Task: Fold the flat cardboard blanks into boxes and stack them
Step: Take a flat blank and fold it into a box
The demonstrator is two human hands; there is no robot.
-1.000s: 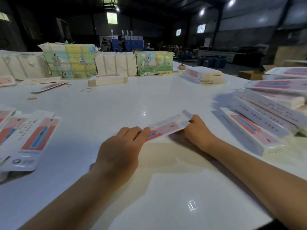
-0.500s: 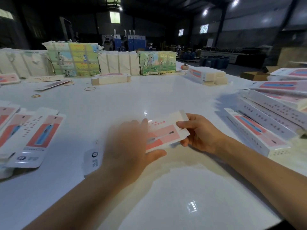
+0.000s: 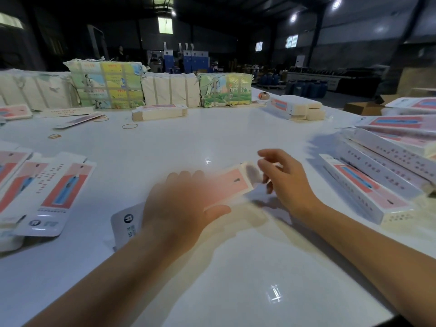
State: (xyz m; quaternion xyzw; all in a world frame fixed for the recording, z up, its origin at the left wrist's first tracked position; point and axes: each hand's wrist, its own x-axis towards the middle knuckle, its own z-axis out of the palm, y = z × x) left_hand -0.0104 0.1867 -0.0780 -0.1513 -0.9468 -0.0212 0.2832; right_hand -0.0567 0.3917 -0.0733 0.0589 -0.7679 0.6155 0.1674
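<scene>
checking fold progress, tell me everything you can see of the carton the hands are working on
The long white cardboard carton with a pink printed panel lies slanted above the glossy white table, at centre. A small dark mark sits on the pink face; its rounded white tab with a dark round logo sticks out near the wrist. The left hand grips its middle, thumb underneath, blurred by motion. The right hand, fingers loosely curled, is at its far end flap, also blurred; contact there is unclear. It looks partly folded.

A glossy white table point(image 3: 212, 142) stands in a dim warehouse with dark corrugated metal walls point(image 3: 354, 36). Small bright windows point(image 3: 291, 41) and round ceiling lamps point(image 3: 336, 4) give light; blue machine cabinets point(image 3: 195, 59) line the far wall.
</scene>
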